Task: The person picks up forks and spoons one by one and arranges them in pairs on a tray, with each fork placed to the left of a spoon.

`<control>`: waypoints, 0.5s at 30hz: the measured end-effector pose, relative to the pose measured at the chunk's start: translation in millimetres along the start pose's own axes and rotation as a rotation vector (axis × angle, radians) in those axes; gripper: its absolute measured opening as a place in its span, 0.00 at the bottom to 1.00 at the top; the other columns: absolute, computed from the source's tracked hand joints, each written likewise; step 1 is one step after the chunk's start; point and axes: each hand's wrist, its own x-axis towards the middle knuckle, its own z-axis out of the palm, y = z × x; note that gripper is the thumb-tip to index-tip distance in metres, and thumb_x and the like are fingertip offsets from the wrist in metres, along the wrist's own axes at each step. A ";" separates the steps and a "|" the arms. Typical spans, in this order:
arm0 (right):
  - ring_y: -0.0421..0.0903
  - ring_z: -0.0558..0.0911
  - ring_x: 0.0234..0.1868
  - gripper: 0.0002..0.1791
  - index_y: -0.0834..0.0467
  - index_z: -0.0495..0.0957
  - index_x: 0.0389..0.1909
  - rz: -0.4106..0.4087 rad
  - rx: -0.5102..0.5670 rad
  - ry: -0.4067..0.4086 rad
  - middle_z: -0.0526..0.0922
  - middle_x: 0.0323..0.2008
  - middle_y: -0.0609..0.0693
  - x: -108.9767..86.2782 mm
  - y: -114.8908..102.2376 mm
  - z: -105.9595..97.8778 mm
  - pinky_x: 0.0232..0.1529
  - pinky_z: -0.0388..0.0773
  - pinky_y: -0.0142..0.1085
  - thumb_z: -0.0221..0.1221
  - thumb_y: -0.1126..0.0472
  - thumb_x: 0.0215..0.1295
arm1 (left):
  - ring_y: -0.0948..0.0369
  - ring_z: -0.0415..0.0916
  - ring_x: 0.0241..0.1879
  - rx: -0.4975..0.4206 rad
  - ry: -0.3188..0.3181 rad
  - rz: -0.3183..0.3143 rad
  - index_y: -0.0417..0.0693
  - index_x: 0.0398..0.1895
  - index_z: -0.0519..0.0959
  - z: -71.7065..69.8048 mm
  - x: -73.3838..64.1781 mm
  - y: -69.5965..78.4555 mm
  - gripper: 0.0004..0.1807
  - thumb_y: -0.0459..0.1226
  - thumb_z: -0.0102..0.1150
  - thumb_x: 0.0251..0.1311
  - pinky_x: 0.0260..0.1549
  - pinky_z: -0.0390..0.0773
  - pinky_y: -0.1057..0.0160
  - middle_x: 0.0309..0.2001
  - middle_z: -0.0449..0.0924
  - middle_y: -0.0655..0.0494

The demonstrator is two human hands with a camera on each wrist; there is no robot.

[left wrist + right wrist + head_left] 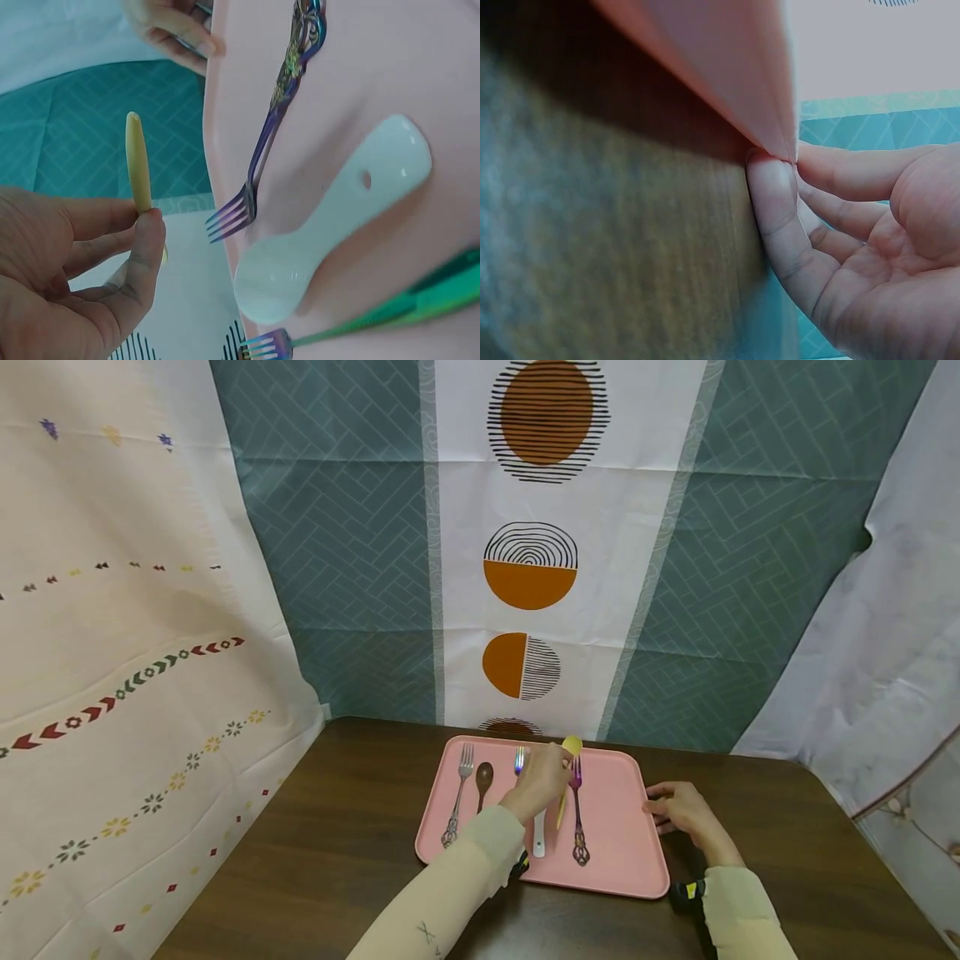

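My left hand (542, 779) pinches a yellow spoon (572, 744) between thumb and fingertips, above the pink tray (618, 852). In the left wrist view its slim yellow handle (138, 161) points up from the fingertips. Under that hand lie a white spoon (281, 274), a purple fork (271, 124) with an ornate handle and a rainbow-green fork (375, 315). Farther left on the tray are a silver fork (456, 802) and a brown spoon (484, 776). At the tray's right edge, my right hand (684, 814) grips the rim between thumb and fingers.
A dark wooden table (300, 860) carries the tray near its far edge. Behind it hangs a green and white patterned cloth (360, 568). Pale cloths hang at the left (135, 610) and the right (862, 668).
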 end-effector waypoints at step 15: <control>0.48 0.84 0.28 0.21 0.83 0.71 0.57 -0.006 0.001 0.002 0.82 0.32 0.57 -1.7 -0.7 -0.1 0.31 0.87 0.42 0.58 0.71 0.70 | 0.63 0.67 0.19 0.131 0.045 0.042 0.44 0.24 0.85 31.9 3.9 11.5 0.11 0.33 0.64 0.67 0.15 0.67 0.68 0.21 0.76 0.58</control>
